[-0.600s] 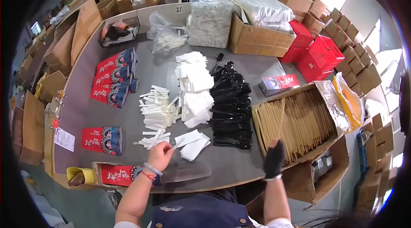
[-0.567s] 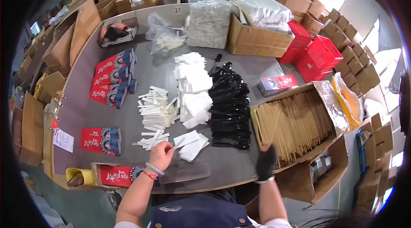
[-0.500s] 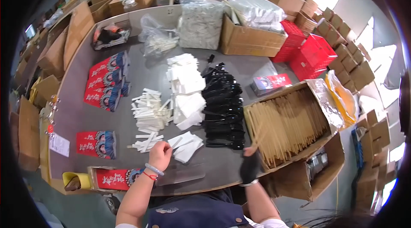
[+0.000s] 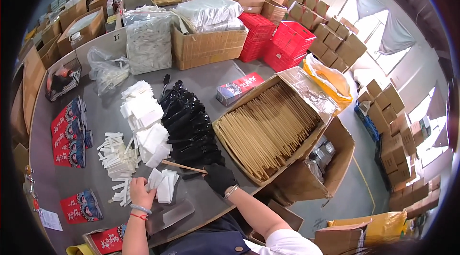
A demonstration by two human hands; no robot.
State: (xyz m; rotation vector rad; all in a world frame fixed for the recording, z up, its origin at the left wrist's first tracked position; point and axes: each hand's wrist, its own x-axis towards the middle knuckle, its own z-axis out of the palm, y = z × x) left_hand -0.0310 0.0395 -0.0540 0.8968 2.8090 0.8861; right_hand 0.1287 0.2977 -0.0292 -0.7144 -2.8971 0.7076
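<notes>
- Clock read from my chest: 12 points straight ahead across the worktop (image 4: 199,194).
- My left hand (image 4: 143,192), at 10 o'clock, has thumb and fingers drawn nearly together at the edge of a white packet (image 4: 154,178); it looks pinched, though the fingers partly hide the contact.
- My gloved right hand (image 4: 220,179), at 12, is curled round the near end of slim wooden sticks (image 4: 183,166) that point towards half past 9; I cannot tell how many.
- A black spoon (image 4: 191,176) shows by those fingers, just on the near side of the sticks; whether I have hold of it too, I cannot tell.
- The spoon heap (image 4: 189,121) lies farther out at 12, the packet stack (image 4: 143,111) at 11, the white strips (image 4: 117,157) between 10 and 11, the carton (image 4: 326,120) of more sticks at 1.
- To handle the packet well, I'd pinch lightly by one edge: it looks thin and could crease, or drag along one of the loose packets (image 4: 167,184) overlapping beside it.
- The sticks want clamping against the palm, leaving fingertips free for a spoon handle.
- Their far tips should clear the heap, or they may snag it.
</notes>
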